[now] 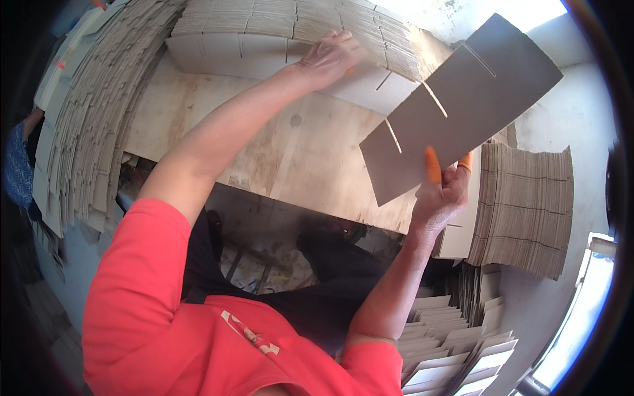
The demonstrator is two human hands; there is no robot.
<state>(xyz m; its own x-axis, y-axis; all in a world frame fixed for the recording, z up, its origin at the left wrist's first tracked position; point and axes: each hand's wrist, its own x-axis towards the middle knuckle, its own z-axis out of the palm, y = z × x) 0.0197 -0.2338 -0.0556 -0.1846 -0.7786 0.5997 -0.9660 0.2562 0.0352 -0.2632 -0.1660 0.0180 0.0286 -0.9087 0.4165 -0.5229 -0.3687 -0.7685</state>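
Note:
My right hand (446, 191) grips a grey-brown slotted cardboard sheet (465, 105) by its lower edge. The sheet is tilted up over the right side of the wooden table, and several narrow slots cut into it. Orange finger covers show on the thumb and a finger of this hand. My left hand (332, 59) is at the front of a long row of upright cardboard sheets (244, 49) at the table's back. Its fingers are curled, with a bit of orange at one tip; whether they pinch a sheet is hidden.
Stacked cardboard (92, 112) rises along the left side of the wooden table (284, 145). Another cardboard stack (522, 204) stands at the right, against the wall. More loose sheets (456, 350) are piled at the lower right. Part of another person's blue patterned clothing (18, 168) shows at the far left.

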